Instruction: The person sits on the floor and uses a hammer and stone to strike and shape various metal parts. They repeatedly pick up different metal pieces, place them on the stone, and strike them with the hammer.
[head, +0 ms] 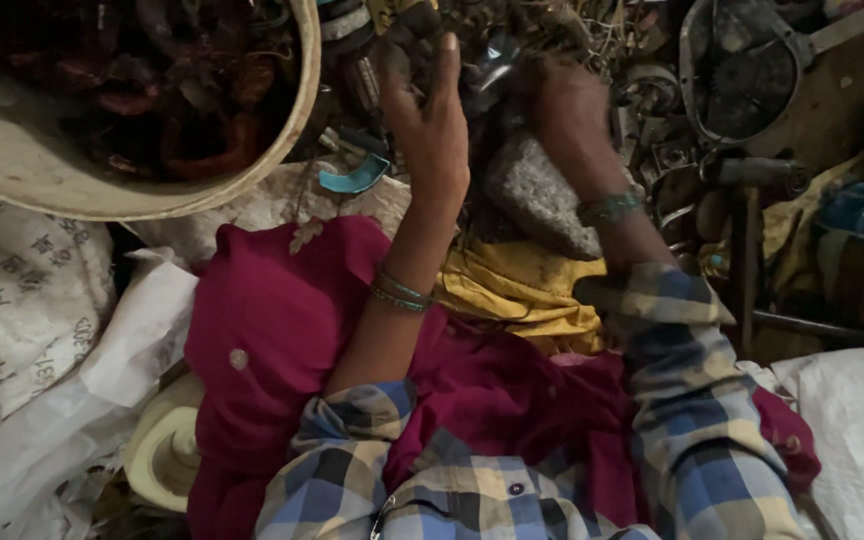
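At the far left lie white printed sacks (22, 300), and above them stands a big round basin (72, 185) with a pale rim, filled with dark reddish coils of wire. Just right of its rim a small curved turquoise piece (357, 180) lies on the pale cloth.

The left hand (430, 120) is raised, the palm turned to the camera, the fingers bent around a small dark piece of scrap (410, 32) at the top of the picture — it is dim and blurred, so I cannot tell its exact shape. The forearm rises steeply from a checked sleeve and wears thin green bangles at the wrist.

Between the two hands a grey, rough stone (537, 195) rests on yellow cloth, near the lap covered with magenta cloth.

The right hand (567, 110) reaches forward into the dark heap of scrap metal (592, 40), its back up; the fingers are lost in the heap, so I cannot tell if it grips something. Further right lies a round dark metal fan guard (742, 65).
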